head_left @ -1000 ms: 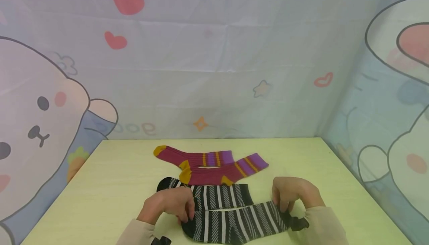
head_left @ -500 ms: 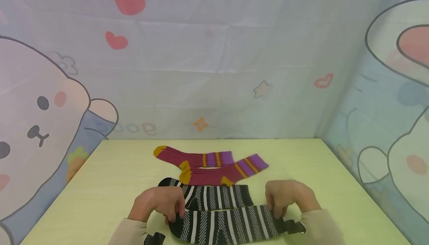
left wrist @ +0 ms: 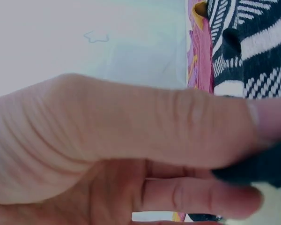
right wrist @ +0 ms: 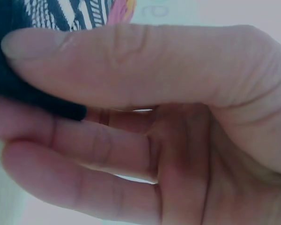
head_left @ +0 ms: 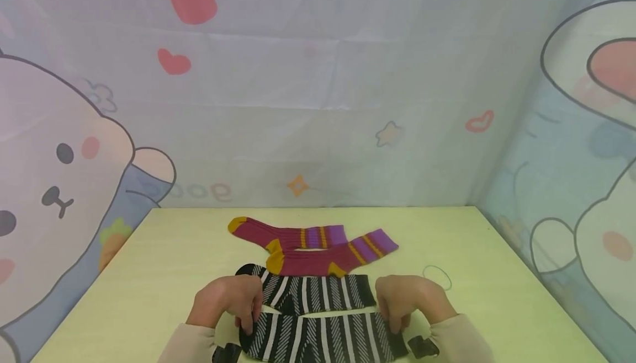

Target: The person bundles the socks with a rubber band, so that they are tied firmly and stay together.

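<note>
L hand point(head_left: 236, 299) pinches the blk toe end of the near blk/wht striped sock point(head_left: 323, 338) btwn thumb and fingers; R hand point(head_left: 409, 299) grips the same sock's dark R end, likewise w/ thumb on top and fingers beneath. Both wrist views confirm dark fabric held in each hand. That sock lies crosswise at the near edge of view, toe L, stretched btwn the hands. Just far of it is the far blk/wht striped sock point(head_left: 328, 292), also toe L, its L part partly hidden by the L hand; a thin gap shows btwn the two along the R part. Farther off, two maroon socks w/ mustard toes & heels and purple cuffs: near maroon sock point(head_left: 313, 262), angled w/ cuff up to far R, its toe end against the far striped sock, and far maroon sock point(head_left: 278, 235), touching it, cuff R. Thin loop point(head_left: 449, 283) lies on the pale-yellow table point(head_left: 139, 280), just beyond the R wrist. Beige sleeves point(head_left: 191, 343), blk wrist straps point(head_left: 226, 353). Far side: cartoon-print cloth backdrop point(head_left: 318, 76) w/ hearts.
</note>
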Available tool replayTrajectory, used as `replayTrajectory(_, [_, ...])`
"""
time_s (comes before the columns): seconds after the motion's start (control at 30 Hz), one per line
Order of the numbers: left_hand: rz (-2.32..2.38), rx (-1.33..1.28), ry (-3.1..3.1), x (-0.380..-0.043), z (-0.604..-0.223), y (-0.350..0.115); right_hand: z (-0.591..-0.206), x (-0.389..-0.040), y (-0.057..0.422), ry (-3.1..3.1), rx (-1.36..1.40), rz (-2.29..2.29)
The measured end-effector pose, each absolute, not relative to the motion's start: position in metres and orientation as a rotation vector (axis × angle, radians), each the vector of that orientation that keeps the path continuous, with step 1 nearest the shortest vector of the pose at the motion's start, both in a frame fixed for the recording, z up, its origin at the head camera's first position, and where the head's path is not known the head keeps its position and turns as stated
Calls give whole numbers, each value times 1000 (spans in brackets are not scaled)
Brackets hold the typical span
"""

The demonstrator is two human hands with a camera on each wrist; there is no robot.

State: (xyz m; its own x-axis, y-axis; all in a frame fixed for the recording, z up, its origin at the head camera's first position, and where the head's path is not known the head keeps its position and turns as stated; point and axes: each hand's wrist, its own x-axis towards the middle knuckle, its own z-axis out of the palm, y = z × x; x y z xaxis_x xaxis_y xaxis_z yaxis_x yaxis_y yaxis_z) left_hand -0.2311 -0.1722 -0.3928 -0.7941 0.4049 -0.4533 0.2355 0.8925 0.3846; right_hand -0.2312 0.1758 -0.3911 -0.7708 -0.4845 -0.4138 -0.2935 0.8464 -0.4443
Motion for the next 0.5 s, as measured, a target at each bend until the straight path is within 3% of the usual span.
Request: replayTrajectory(0.5, [342,383,2527,-241,-403,-177,-401,-234,169,2527,-517,-545])
